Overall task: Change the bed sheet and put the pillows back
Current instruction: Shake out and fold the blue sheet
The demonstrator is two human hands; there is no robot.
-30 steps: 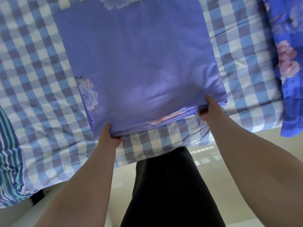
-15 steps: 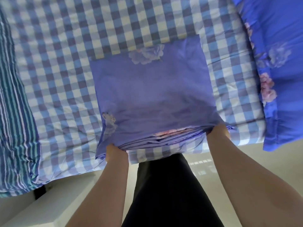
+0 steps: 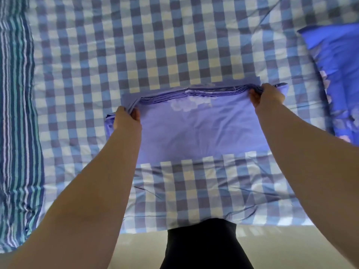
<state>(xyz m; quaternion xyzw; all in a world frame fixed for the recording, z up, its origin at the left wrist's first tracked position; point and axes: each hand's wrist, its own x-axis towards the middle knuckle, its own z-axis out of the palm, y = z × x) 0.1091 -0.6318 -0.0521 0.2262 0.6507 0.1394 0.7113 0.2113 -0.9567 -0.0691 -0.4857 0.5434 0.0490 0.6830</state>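
A folded lilac sheet (image 3: 194,131) with pale flowers lies on the blue-and-white checked bed sheet (image 3: 136,55). Its stacked folds form a ridge along the far side, lifted off a bottom layer. My left hand (image 3: 126,118) grips the left end of that ridge, fingers curled over the layers. My right hand (image 3: 267,95) pinches the right end of the same stack. A bright blue floral pillow (image 3: 338,78) lies at the right edge of the bed.
A striped blue, teal and white cloth (image 3: 15,113) runs along the bed's left side. The bed's near edge (image 3: 174,226) hangs over a pale floor (image 3: 139,247). My dark trousers (image 3: 204,245) stand against that edge.
The folded sheet went from held at its near edge to lying flat on the bed. Both hands now grip the stack of folds at the far side, folded over away from me.
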